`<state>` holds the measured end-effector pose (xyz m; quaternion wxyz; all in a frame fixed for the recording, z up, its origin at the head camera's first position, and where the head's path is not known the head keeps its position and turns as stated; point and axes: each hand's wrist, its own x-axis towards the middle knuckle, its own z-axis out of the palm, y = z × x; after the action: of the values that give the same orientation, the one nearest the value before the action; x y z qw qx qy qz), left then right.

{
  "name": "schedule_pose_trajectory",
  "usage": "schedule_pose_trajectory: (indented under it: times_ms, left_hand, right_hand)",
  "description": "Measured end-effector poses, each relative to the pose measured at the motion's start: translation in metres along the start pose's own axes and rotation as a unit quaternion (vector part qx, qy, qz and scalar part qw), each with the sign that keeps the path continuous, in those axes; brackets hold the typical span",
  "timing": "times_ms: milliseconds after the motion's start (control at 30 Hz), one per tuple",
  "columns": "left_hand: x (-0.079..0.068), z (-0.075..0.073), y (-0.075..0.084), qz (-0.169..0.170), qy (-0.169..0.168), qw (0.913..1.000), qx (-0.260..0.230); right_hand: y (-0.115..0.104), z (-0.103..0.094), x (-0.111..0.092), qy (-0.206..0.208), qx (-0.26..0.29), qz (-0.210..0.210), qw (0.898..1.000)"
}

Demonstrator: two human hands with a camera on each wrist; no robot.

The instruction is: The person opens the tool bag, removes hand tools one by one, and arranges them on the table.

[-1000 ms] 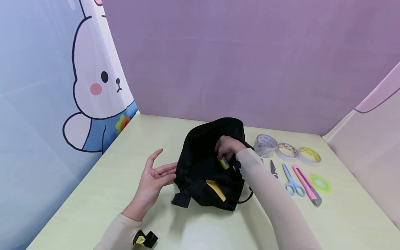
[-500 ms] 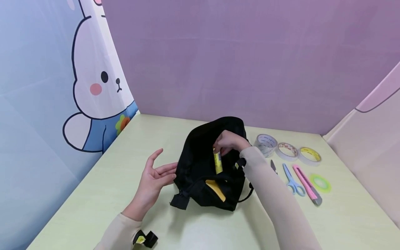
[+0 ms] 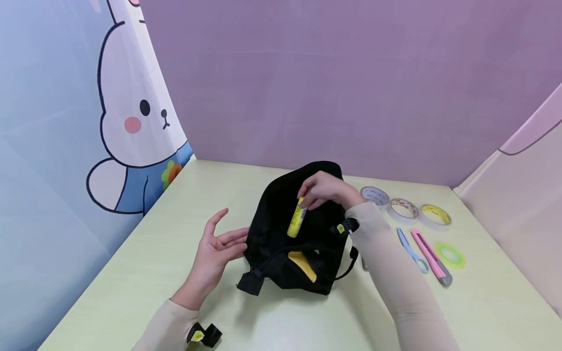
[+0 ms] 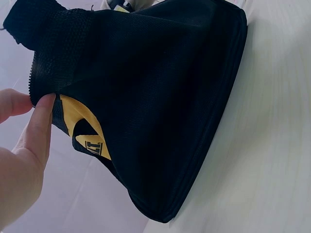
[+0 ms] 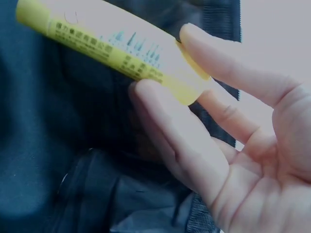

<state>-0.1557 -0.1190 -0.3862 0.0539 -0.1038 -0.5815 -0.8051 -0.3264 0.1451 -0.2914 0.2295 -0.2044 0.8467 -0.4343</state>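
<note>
My right hand (image 3: 322, 189) pinches a yellow glue stick (image 3: 296, 222) at its upper end, over the mouth of a black zip bag (image 3: 281, 273). In the right wrist view, the printed glue stick (image 5: 112, 46) slants between thumb and fingers. Its other end points toward the dark lining. My left hand (image 3: 212, 253) holds the bag's left rim. The left wrist view has the fingers (image 4: 43, 114) on the bag's zipped edge, one digit to each side. Yellow lining with a label (image 4: 95, 145) shows at the opening. The bag's deep interior is too dark to make out.
To the right stand rolls of tape (image 3: 403, 210), partly behind my forearm. Light-blue scissors (image 3: 412, 251), a pink utility knife (image 3: 432, 258) and a green tape ring (image 3: 450, 255) lie nearby. A purple backdrop (image 3: 329, 87) closes off the table's far edge.
My right hand has risen from deep in the bag to its mouth, bringing the glue stick into fuller view. The left hand has stayed at the rim.
</note>
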Motion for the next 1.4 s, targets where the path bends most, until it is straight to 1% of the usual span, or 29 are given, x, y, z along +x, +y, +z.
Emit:
schedule_pose_trajectory:
  times_ms: [133, 267, 333, 500, 600, 667, 733, 767, 833, 867, 933, 1033, 1133, 1200, 1233, 1333, 1400]
  left_hand:
    - [0.0, 0.001, 0.0, 0.002, -0.001, 1.0, -0.001]
    - [0.0, 0.0, -0.002, 0.004, -0.003, 1.0, 0.001]
    - [0.001, -0.001, -0.002, 0.005, -0.004, 1.0, 0.001]
    - [0.001, -0.001, -0.002, -0.002, 0.001, 1.0, 0.001]
    - [0.001, -0.001, -0.002, -0.005, 0.003, 1.0, 0.002]
    - [0.001, 0.0, -0.001, -0.004, 0.001, 1.0, 0.002]
    - [0.002, -0.001, -0.002, -0.002, -0.001, 1.0, 0.002]
    - [0.001, 0.0, -0.001, -0.002, -0.001, 1.0, 0.002]
    - [0.002, -0.001, -0.002, -0.001, -0.003, 1.0, 0.0]
    - [0.002, -0.001, -0.002, -0.002, -0.002, 1.0, 0.0]
    - [0.002, -0.001, -0.002, -0.002, -0.002, 1.0, -0.002]
    - [0.002, -0.002, -0.003, -0.001, -0.002, 1.0, -0.003]
    - [0.002, -0.002, -0.003, -0.001, -0.002, 1.0, -0.003]
    - [0.002, -0.002, -0.003, -0.002, -0.003, 1.0, -0.004]
    - [0.002, -0.002, -0.003, -0.002, -0.003, 1.0, -0.004]
    - [0.002, -0.002, -0.003, -0.001, -0.003, 1.0, -0.004]
    - [0.002, -0.002, -0.004, -0.001, -0.003, 1.0, -0.004]
  right_hand:
    - [-0.001, -0.008, -0.01, -0.006, 0.035, -0.011, 0.999]
    - [0.002, -0.017, -0.019, -0.012, 0.071, -0.03, 0.997]
    - [0.004, -0.021, -0.023, -0.008, 0.088, -0.04, 0.995]
    - [0.009, -0.029, -0.03, 0.019, 0.139, -0.055, 0.989]
    - [0.011, -0.031, -0.035, 0.035, 0.184, -0.062, 0.98]
    - [0.012, -0.031, -0.038, 0.042, 0.219, -0.069, 0.972]
    - [0.014, -0.03, -0.04, 0.049, 0.259, -0.074, 0.962]
    - [0.015, -0.03, -0.042, 0.054, 0.283, -0.074, 0.955]
    - [0.017, -0.028, -0.044, 0.063, 0.336, -0.075, 0.937]
    - [0.018, -0.028, -0.045, 0.069, 0.366, -0.073, 0.925]
    - [0.021, -0.026, -0.046, 0.081, 0.427, -0.073, 0.898]
    - [0.026, -0.025, -0.048, 0.098, 0.51, -0.081, 0.851]
    - [0.032, -0.026, -0.05, 0.112, 0.581, -0.092, 0.801]
    - [0.036, -0.027, -0.051, 0.122, 0.625, -0.091, 0.766]
    - [0.038, -0.027, -0.051, 0.127, 0.644, -0.09, 0.749]
    - [0.043, -0.03, -0.054, 0.146, 0.688, -0.087, 0.706]
    - [0.046, -0.031, -0.056, 0.155, 0.716, -0.091, 0.675]
